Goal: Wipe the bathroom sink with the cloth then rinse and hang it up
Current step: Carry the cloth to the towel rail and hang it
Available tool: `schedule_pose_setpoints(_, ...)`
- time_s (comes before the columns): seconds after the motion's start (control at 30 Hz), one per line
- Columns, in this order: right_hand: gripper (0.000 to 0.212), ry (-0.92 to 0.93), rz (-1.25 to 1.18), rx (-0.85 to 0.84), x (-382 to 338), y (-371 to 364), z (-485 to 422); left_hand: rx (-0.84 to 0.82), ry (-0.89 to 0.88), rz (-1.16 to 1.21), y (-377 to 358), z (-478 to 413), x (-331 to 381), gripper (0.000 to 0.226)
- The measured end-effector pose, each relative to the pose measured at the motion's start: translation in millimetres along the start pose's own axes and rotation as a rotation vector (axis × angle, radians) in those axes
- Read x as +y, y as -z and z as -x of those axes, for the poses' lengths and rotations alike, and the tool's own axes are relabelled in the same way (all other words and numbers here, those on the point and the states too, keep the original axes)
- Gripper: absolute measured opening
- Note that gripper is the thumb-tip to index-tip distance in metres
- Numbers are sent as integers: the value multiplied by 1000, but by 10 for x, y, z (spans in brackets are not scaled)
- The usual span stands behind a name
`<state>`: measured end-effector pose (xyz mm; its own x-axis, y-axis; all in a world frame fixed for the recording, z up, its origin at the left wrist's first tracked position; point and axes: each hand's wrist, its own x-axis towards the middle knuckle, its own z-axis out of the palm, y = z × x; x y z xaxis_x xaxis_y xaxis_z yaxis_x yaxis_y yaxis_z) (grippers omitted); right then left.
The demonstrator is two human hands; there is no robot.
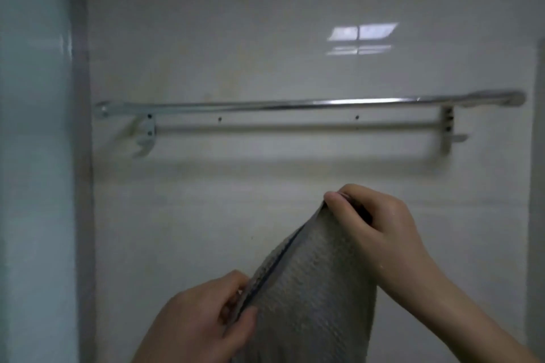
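Both hands pinch the grey cloth [318, 283] by its top edge, left hand [203, 318] lower, right hand [380, 233] higher, below the rail [295, 104].

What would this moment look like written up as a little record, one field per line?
place: tiled bathroom wall
cloth: grey ribbed cloth, held up below the rail, hanging down between the hands
left hand: left hand pinches the lower end of the cloth's top edge
right hand: right hand pinches the higher end of that edge
rail: metal towel rail with a second bar under it, both bare
cloth on rail: not yet
sink: not in view
image: slightly blurred
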<state>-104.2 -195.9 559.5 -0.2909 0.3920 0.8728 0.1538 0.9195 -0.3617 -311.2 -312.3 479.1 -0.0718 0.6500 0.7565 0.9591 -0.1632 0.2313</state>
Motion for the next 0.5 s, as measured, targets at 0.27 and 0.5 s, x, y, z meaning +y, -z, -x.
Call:
schedule_pose_setpoints(0.27, 36, 228, 258, 311, -154, 842, -767, 88, -412, -149, 841, -984, 446, 33)
schedule_pose_setpoints(0.5, 36, 293, 465, 398, -230, 1140, -1566, 211, -518, -345, 1349, -1907, 679, 36)
